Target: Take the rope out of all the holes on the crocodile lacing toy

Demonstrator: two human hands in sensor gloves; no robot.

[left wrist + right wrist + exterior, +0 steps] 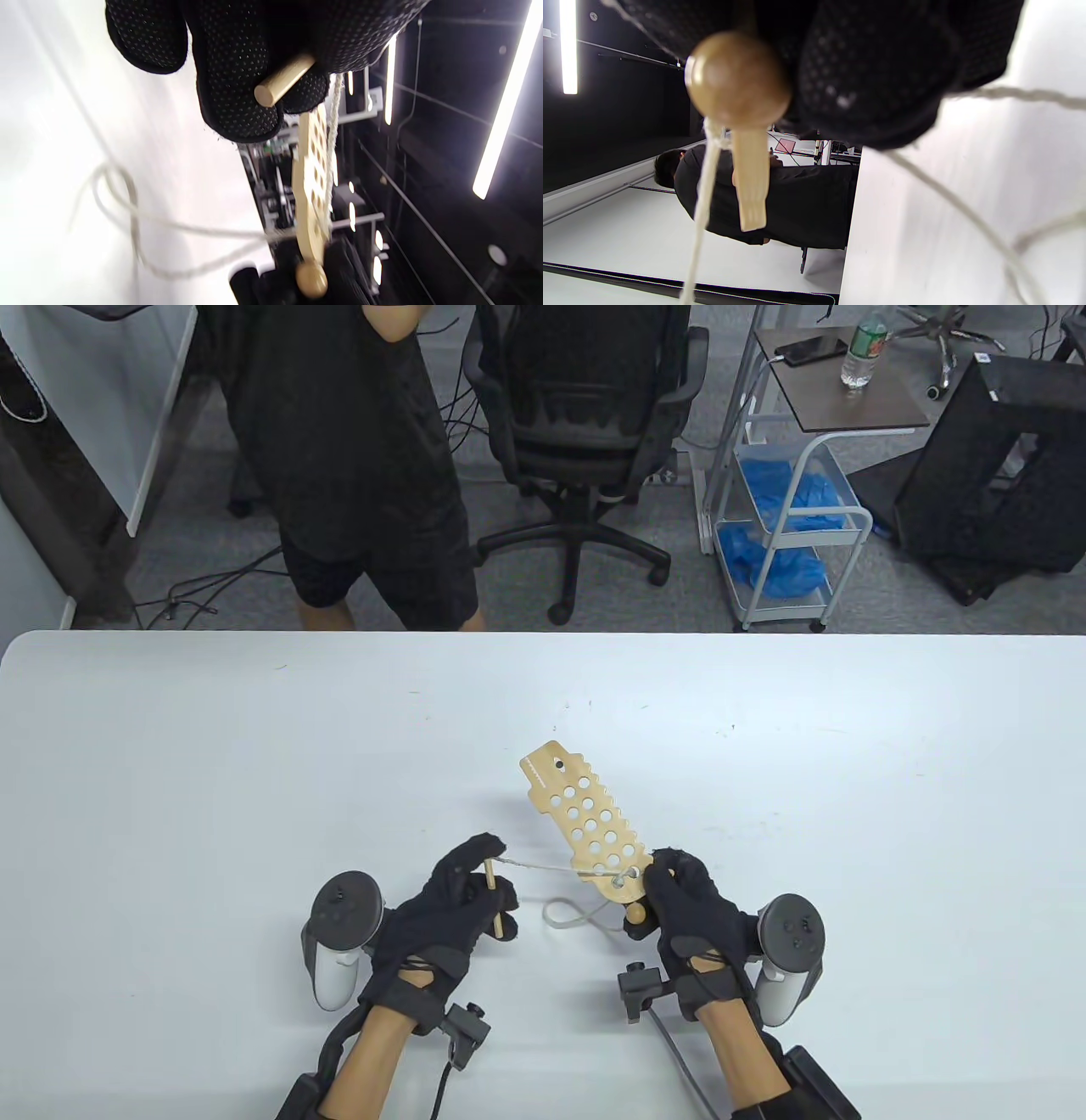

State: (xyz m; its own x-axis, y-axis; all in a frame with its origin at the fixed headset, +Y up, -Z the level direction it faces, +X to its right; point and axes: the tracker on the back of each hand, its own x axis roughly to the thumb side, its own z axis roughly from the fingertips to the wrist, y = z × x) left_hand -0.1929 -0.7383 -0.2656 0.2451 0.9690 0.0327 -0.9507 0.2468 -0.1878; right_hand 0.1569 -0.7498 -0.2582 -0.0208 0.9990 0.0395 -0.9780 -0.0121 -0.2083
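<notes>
The wooden crocodile lacing board (584, 816) with several round holes is held tilted above the white table (254, 780). My right hand (679, 899) grips its near end, just above a round wooden knob (635, 913). My left hand (471, 891) pinches the wooden lacing stick (498, 906), with the pale rope (543, 869) stretched taut from it to the board's lowest holes. A slack loop of rope (570, 913) lies on the table between my hands. In the left wrist view the stick (283, 80) shows between my fingertips, the board (312, 190) edge-on. The right wrist view shows the knob (737, 78) and rope (706, 199).
A person in black (356, 466) stands beyond the table's far edge, beside a black office chair (585, 424). A wire cart with blue bags (789, 526) and a small side table with a bottle (857, 377) stand at the back right.
</notes>
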